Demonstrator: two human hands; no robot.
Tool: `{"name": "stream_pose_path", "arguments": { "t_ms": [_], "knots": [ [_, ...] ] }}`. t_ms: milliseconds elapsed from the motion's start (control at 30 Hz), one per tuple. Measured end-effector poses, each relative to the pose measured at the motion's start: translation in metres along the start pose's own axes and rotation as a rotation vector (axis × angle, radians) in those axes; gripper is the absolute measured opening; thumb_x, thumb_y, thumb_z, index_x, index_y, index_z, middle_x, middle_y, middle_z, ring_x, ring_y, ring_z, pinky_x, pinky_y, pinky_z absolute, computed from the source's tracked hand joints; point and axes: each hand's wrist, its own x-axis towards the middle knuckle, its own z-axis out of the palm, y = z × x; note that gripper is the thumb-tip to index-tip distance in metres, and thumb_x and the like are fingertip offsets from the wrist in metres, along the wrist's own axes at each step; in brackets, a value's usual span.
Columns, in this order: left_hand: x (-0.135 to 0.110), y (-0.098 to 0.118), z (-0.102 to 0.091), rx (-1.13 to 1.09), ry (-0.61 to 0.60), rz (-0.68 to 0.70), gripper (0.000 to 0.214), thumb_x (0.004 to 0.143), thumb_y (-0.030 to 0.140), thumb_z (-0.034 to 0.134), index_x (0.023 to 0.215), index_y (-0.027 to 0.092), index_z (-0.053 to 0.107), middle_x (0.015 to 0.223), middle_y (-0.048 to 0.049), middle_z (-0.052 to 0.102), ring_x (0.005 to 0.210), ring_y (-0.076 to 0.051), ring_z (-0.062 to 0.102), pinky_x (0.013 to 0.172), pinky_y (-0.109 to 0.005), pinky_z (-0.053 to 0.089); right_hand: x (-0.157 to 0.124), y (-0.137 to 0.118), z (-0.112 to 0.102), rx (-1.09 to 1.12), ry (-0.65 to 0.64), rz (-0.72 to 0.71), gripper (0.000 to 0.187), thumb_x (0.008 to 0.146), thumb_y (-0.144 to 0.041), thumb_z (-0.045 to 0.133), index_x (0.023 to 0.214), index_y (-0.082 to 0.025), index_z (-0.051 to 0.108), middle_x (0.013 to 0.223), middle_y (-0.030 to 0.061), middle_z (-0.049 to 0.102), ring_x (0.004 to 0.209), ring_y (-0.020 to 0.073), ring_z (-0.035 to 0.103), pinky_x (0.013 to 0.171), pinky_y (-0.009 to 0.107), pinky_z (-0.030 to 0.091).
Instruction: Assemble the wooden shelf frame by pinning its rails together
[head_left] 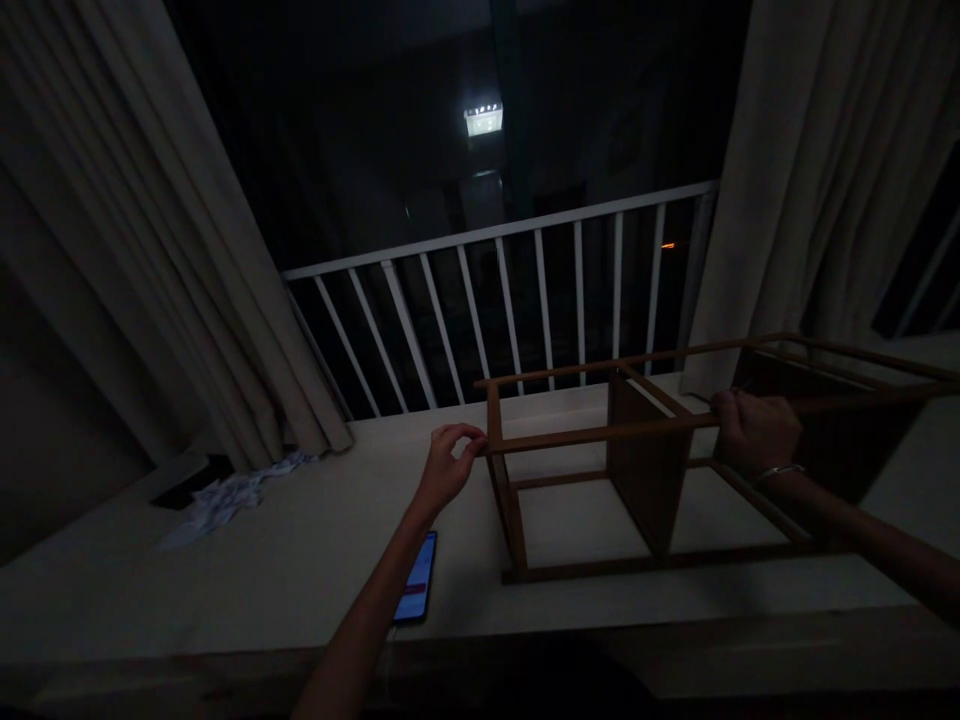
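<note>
A brown wooden shelf frame [592, 436] lies on its side on a pale ledge, with flat panels set across it. At its left end, my left hand [448, 465] is closed in a pinch, thumb and forefinger against the top corner. My right hand [756, 430], with a bracelet at the wrist, is closed at the near upper rail, right of the middle panel. Something thin seems to stick out by its fingertips, too dark to name. The palm side of the right hand is hidden.
A lit phone [417, 580] lies on the ledge [315, 560] beside my left forearm. Crumpled patterned paper or cloth [225, 500] and a dark flat thing lie at the left. White railing [502, 300] and long curtains [172, 230] stand behind. The room is dim.
</note>
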Motion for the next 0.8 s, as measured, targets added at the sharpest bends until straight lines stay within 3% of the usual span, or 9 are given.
{"name": "stream_pose_path", "arguments": {
  "t_ms": [167, 367, 567, 700, 800],
  "knots": [
    [-0.004, 0.015, -0.007, 0.02, -0.119, 0.1, 0.015, 0.083, 0.029, 0.05, 0.084, 0.019, 0.062, 0.086, -0.0046, 0.064, 0.086, -0.018, 0.057, 0.084, -0.033, 0.041, 0.0, 0.001, -0.005, -0.026, 0.003, -0.032, 0.036, 0.087, -0.038, 0.029, 0.064, -0.017, 0.045, 0.065, 0.0113, 0.057, 0.066, 0.0175, 0.046, 0.075, 0.031, 0.026],
    [-0.014, 0.022, -0.007, 0.002, -0.168, 0.132, 0.019, 0.082, 0.022, 0.048, 0.095, 0.018, 0.06, 0.094, -0.0069, 0.061, 0.085, -0.016, 0.057, 0.08, -0.031, 0.046, 0.0, -0.002, -0.017, -0.007, -0.003, -0.055, 0.035, 0.089, -0.038, 0.028, 0.067, -0.017, 0.048, 0.068, 0.0101, 0.059, 0.066, 0.0176, 0.047, 0.075, 0.031, 0.026],
    [-0.026, 0.021, 0.007, -0.088, -0.123, 0.009, 0.025, 0.078, 0.023, 0.052, 0.102, 0.018, 0.055, 0.102, -0.0065, 0.059, 0.096, -0.017, 0.056, 0.083, -0.034, 0.049, 0.0, -0.005, -0.025, 0.016, -0.011, -0.075, 0.038, 0.089, -0.036, 0.026, 0.072, -0.016, 0.052, 0.069, 0.0082, 0.06, 0.066, 0.0176, 0.049, 0.074, 0.031, 0.027],
    [-0.032, 0.022, 0.019, -0.166, -0.051, -0.047, 0.023, 0.078, 0.029, 0.055, 0.098, 0.017, 0.053, 0.099, -0.0059, 0.056, 0.09, -0.015, 0.058, 0.074, -0.029, 0.052, 0.002, -0.002, -0.027, -0.013, -0.035, -0.101, 0.038, 0.089, -0.037, 0.027, 0.07, -0.016, 0.053, 0.066, 0.0081, 0.059, 0.063, 0.0169, 0.049, 0.071, 0.031, 0.027],
    [-0.038, 0.03, 0.027, -0.172, -0.026, -0.03, 0.022, 0.08, 0.028, 0.054, 0.098, 0.017, 0.052, 0.095, -0.0049, 0.057, 0.084, -0.013, 0.058, 0.077, -0.029, 0.051, 0.005, 0.01, -0.024, -0.033, -0.054, -0.108, 0.04, 0.089, -0.037, 0.026, 0.07, -0.015, 0.054, 0.065, 0.0086, 0.059, 0.062, 0.0169, 0.048, 0.069, 0.031, 0.027]
  ]
}}
